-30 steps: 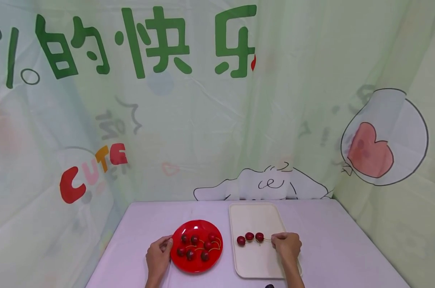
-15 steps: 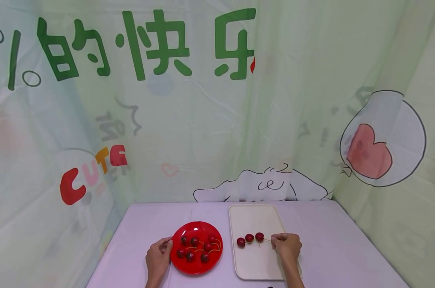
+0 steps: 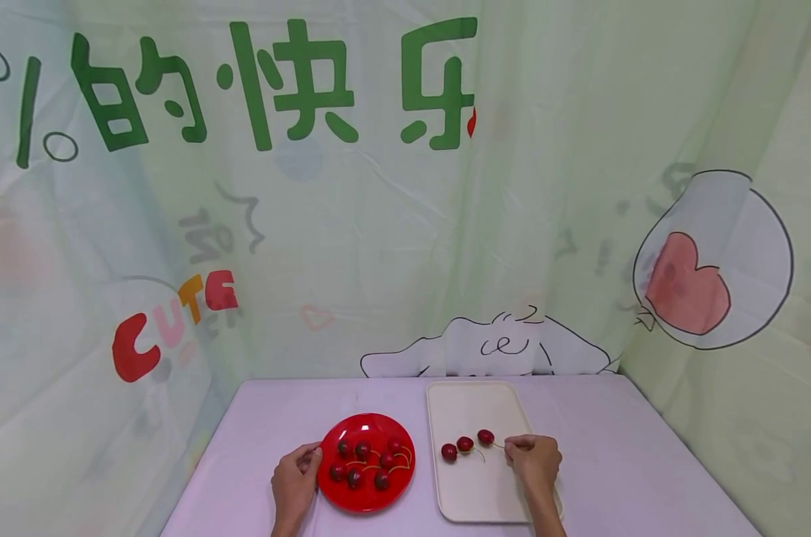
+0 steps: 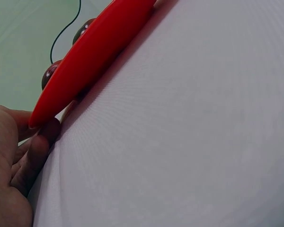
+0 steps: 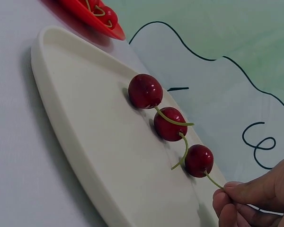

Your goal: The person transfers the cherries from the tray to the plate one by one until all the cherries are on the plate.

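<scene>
My right hand pinches the green stem of a dark red cherry between thumb and fingertip, low over the cream tray. Left of it on the tray, two more cherries lie in a short row, the middle one and the leftmost one, their stems curving out. At the far left, my left hand grips the rim of a red plate, thumb on top and fingers beneath in the left wrist view. Several cherries with stems rest on that plate.
A pale lilac cloth covers the table. Behind and on both sides hangs a light green curtain with printed letters and drawings. The plate and the tray stand side by side with a narrow strip of cloth between them.
The cherry on the pinched stem has shifted slightly away from the middle cherry, toward the back. A dark object at the bottom edge has left the view. The left hand stays at the plate.
</scene>
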A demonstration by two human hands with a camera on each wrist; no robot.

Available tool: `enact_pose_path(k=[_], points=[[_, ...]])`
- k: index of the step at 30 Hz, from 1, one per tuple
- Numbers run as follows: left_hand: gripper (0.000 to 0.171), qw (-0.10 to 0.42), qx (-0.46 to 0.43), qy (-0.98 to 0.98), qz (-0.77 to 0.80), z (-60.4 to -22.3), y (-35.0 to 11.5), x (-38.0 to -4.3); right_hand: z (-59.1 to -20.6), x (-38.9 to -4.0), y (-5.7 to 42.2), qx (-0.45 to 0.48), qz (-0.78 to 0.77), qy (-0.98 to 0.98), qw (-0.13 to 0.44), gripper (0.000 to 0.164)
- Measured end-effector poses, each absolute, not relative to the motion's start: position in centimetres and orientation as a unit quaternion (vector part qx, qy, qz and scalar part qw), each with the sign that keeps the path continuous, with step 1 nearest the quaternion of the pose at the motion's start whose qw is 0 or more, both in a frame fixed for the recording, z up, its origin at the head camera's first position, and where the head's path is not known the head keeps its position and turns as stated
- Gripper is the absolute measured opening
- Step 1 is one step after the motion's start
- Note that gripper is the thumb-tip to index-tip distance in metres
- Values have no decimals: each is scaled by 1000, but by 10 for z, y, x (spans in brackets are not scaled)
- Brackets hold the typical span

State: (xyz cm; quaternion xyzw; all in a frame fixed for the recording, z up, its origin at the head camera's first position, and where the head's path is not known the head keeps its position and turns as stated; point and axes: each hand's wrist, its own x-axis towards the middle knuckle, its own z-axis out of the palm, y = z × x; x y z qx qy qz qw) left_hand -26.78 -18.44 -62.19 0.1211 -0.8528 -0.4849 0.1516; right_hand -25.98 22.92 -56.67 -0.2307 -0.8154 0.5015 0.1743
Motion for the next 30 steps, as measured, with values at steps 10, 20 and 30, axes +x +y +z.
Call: enact_pose_path(k=[10,20,30], points=[[26,154,121,-852,-485,-621,-185,-269,-567,-260,229,-214,520,-808,174,6],[27,155,122,-853,-484,-622,-186,-269,-565,-259,227,-202,530,-805,174,6],[26,153,120,-853,-485,-625,-188,-271,-563,-258,224,-189,531,-807,175,4]])
